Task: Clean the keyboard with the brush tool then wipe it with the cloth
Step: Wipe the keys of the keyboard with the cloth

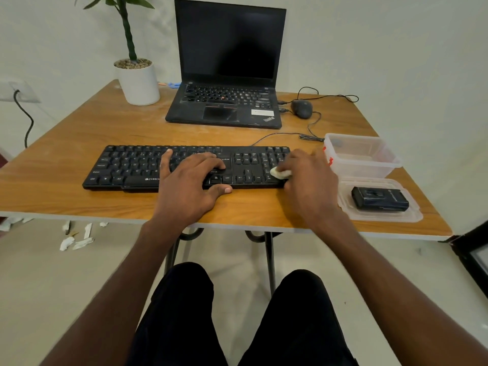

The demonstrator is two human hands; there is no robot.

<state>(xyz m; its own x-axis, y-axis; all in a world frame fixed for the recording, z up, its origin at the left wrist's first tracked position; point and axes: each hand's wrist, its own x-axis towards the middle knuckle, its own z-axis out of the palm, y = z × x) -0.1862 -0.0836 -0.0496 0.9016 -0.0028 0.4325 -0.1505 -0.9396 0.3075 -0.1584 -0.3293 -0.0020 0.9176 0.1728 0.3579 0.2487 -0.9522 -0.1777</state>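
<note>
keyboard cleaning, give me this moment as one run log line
phase: wiping | left hand: flat on keyboard, steadying | right hand: pressing white cloth on numpad end | black tool: on plastic lid

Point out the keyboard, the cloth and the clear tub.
keyboard (126, 165): head view, on its left key block.
cloth (280, 173): head view, on the white wad under the right hand.
clear tub (388, 165): head view, on its right rim.

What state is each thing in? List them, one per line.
Laptop: lid open, screen dark.
Keyboard: flat on table, cable attached.
Left hand: flat on the keys, steadying.
Right hand: grip shut on cloth, pressed on the keyboard's right end.
Tub: open, lid off beside it.
Black case: lying on the lid.
Mouse: idle, wired.
</note>
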